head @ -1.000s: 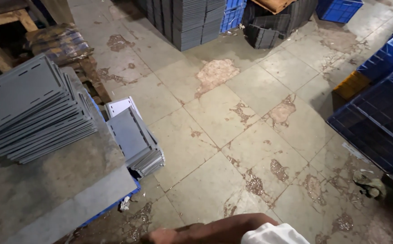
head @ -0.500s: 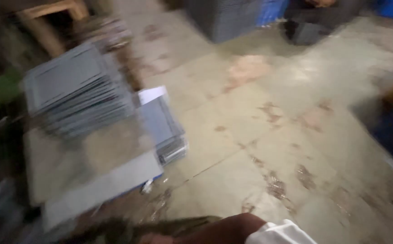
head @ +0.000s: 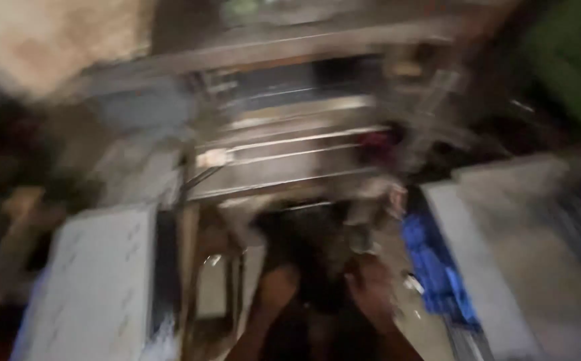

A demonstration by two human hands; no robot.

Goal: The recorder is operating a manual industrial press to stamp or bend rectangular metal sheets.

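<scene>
The view has swung from the tiled floor to a blurred metal rack (head: 284,154); both hands (head: 371,294) below it, grip unclear.

Whole view motion-blurred; hands (head: 324,294) indistinct, grip untellable; metal frame (head: 284,147) smeared.

Blue crate (head: 437,274), metal rack (head: 290,147).

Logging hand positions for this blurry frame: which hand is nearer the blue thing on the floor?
The right hand: it reaches up just left of the blue thing. The left hand is farther left, beyond a dark gap. Blur hides whether either holds anything.
</scene>
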